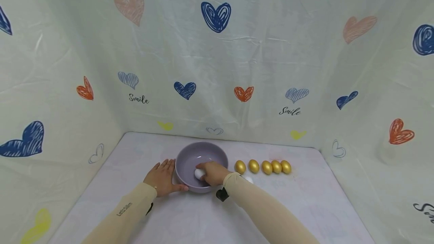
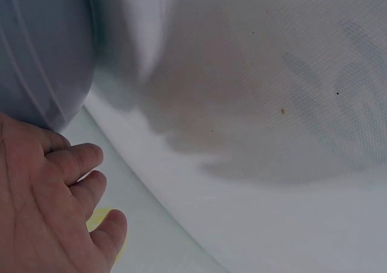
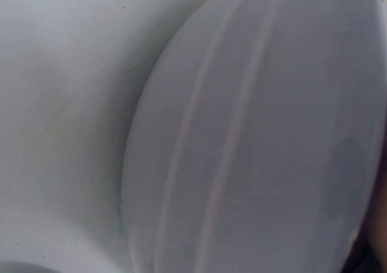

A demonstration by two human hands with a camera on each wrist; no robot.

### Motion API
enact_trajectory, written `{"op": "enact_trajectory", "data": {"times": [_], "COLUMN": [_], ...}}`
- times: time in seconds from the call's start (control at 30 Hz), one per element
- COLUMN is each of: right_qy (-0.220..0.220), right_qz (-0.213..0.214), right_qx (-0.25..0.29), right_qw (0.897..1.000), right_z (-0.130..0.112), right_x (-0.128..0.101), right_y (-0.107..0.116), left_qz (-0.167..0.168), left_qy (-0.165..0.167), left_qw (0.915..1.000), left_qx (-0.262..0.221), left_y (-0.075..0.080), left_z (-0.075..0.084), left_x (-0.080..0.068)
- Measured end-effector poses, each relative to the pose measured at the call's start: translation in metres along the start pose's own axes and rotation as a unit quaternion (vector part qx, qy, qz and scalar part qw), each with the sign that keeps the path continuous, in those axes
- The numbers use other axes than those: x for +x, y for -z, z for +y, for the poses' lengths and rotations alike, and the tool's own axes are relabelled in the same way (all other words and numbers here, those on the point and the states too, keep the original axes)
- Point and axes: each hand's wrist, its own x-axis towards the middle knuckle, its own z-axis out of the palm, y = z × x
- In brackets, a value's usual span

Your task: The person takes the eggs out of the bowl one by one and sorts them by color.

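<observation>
A purple bowl (image 1: pixel 186 161) stands on the table. My right hand (image 1: pixel 216 173) reaches over the rim and grips a white egg (image 1: pixel 199 174) down inside it. Fingers spread, my left hand (image 1: pixel 162 178) lies at the bowl's left side, its thumb along the near edge. In the left wrist view, the palm and fingers of that hand (image 2: pixel 45 206) show beside the bowl's outer wall (image 2: pixel 45 55). The right wrist view is mostly filled by the ridged outside of the bowl (image 3: pixel 242 134); the egg is hidden there.
Several golden eggs (image 1: pixel 266 167) stand in a row right of the bowl. A white egg-like thing (image 1: pixel 249 179) is partly covered by the right forearm. Behind the white-covered table (image 1: pixel 190 221) hangs a curtain (image 1: pixel 257 55) printed with hearts, with further curtain on both sides.
</observation>
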Motion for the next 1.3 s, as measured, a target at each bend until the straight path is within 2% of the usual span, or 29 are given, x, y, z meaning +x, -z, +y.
{"op": "enact_trajectory", "data": {"times": [0.5, 0.63, 0.8, 1.03, 1.3], "right_qy": [0.022, 0.042, 0.035, 0.002, 0.005], "right_qz": [0.018, 0.042, 0.068, 0.086, 0.102], "right_qx": [0.017, 0.038, 0.101, 0.215, 0.258], "right_qw": [0.999, 0.997, 0.992, 0.973, 0.961], "right_z": [0.002, 0.006, 0.013, 0.023, 0.044], "right_x": [-0.001, -0.005, -0.016, -0.043, -0.070], "right_y": [0.005, 0.010, 0.022, 0.041, 0.049], "left_qz": [0.004, -0.001, -0.004, -0.009, -0.002], "left_qy": [-0.002, -0.001, 0.003, 0.009, 0.010], "left_qw": [1.0000, 1.0000, 1.0000, 0.9999, 0.9999], "left_qx": [-0.003, -0.004, -0.008, -0.008, -0.011], "left_y": [-0.001, -0.002, -0.002, -0.001, -0.002], "left_z": [-0.001, -0.001, -0.001, -0.001, -0.001], "left_x": [0.000, 0.000, 0.000, 0.000, 0.000]}}
